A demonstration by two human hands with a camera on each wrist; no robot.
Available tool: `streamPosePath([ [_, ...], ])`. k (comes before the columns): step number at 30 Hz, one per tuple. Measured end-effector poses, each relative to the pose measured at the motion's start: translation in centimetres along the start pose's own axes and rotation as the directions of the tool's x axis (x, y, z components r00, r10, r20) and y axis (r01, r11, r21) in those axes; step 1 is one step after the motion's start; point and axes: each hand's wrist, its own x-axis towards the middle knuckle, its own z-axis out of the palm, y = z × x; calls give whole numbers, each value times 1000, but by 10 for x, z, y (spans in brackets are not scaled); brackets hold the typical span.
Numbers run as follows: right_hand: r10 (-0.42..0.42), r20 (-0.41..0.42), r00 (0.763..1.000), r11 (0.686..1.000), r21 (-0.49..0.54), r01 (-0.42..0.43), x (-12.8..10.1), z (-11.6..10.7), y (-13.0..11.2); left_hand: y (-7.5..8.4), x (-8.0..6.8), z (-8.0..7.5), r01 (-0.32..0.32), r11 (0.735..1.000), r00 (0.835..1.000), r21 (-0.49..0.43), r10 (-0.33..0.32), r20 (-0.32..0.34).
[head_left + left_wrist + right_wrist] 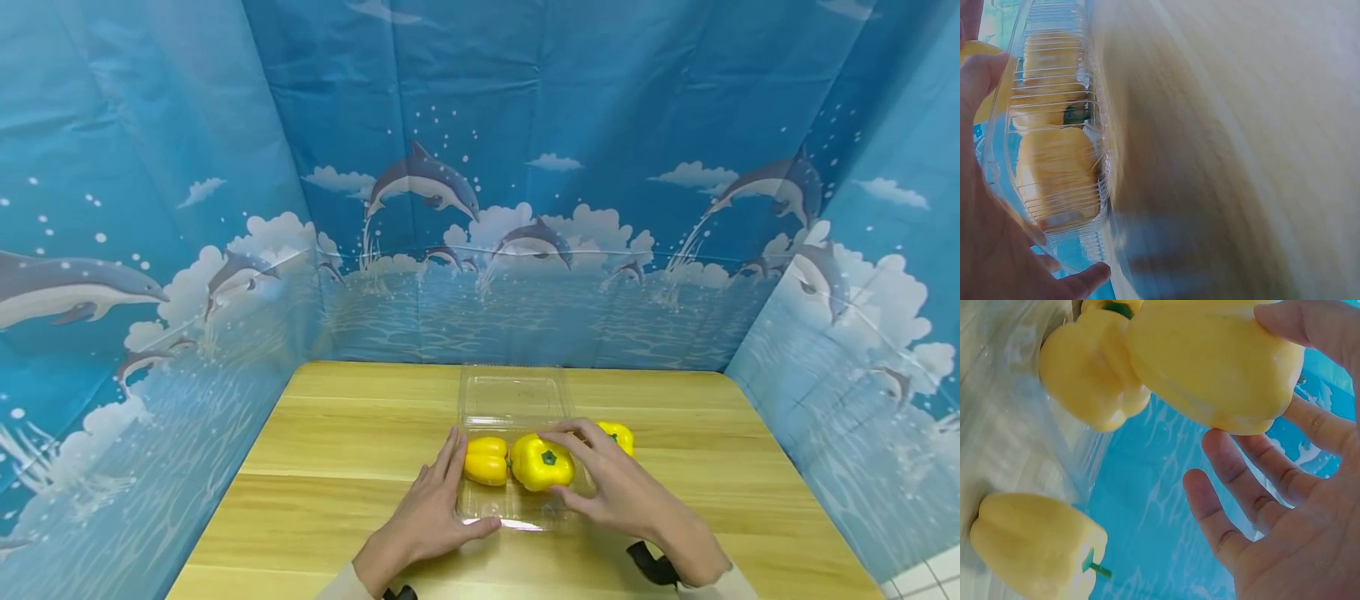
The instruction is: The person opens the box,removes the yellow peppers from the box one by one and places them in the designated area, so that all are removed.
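A clear plastic clamshell box (517,518) lies with its lid folded back. My left hand (433,508) rests at its near left corner, fingers fairly straight along the left side and thumb at the front edge. Through the ribbed wall in the left wrist view, two yellow bell peppers (1057,169) show inside. My right hand (618,479) holds another yellow bell pepper (542,467) by its sides over the box's right half, green stem end up. In the right wrist view this held pepper (1210,362) sits between thumb and fingers, above a pepper (1091,369) in the box.
One more yellow bell pepper (618,435) lies on the wooden table (345,450) right of the box, partly behind my right hand. The transparent lid (513,396) lies toward the back edge. A blue dolphin-print curtain (480,292) encloses the back and sides.
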Motion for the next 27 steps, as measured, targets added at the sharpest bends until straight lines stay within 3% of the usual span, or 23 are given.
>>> streamPosePath([
  [19, 79, -30, 996, 997, -13, -80, -13, -22, 21, 1, 1, 1, -11, 1000, 1000, 4, 11, -11],
  [27, 67, -49, 997, 997, -20, -68, -14, -30, 28, -1, 0, 0, -5, 1000, 1000, 10, 5, -7],
])
